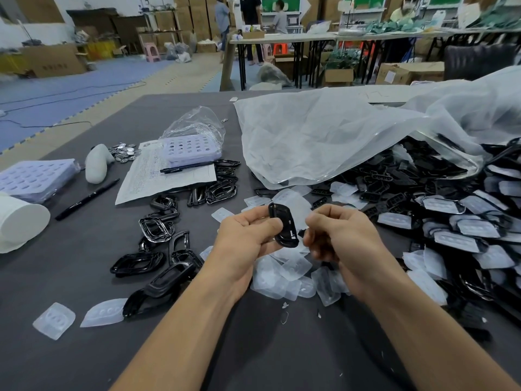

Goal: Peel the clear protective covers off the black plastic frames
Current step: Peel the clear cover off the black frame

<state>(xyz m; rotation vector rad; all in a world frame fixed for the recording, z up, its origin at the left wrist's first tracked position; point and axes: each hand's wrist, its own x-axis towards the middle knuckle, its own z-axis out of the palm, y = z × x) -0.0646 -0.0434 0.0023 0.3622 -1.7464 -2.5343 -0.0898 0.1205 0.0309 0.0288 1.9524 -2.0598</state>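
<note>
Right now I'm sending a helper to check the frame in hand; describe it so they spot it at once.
On the grey table, look at the near middle, above the heap of clear covers. The frame is the black one gripped in the left hand, the only one held off the table.

We see a dark grey worktop (84, 362) bearing bare frames (158, 249) at left, loose covers (284, 277) in the middle, covered frames (451, 221) heaped at right under a bag (324, 136), plus paper (146, 182), a pen (87, 198), trays (36, 176) and a cup (19, 221).
</note>
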